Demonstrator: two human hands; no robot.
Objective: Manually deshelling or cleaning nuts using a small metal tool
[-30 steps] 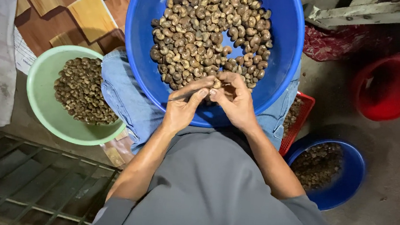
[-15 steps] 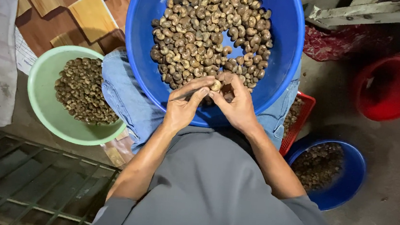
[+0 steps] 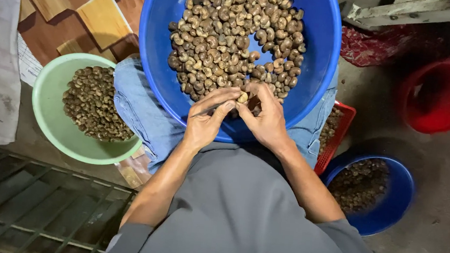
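A large blue basin (image 3: 316, 58) rests on my lap, holding a heap of brown cashew nuts (image 3: 231, 41). Over its near rim my two hands meet. My left hand (image 3: 208, 121) pinches a thin metal tool between thumb and fingers, its tip against a single pale nut (image 3: 243, 97). My right hand (image 3: 265, 119) grips that nut from the right side with its fingertips. Both forearms come up from a grey shirt at the bottom of the view.
A light green bowl (image 3: 47, 112) of nuts sits on the floor to my left. A smaller blue bowl (image 3: 389, 209) with dark pieces and a red basket (image 3: 340, 130) lie to my right, a red bucket (image 3: 441, 95) farther right. Metal grating lies bottom left.
The hands have stayed over the basin's near rim, with the fingers shifting slightly around the single nut. The bowls have not moved.
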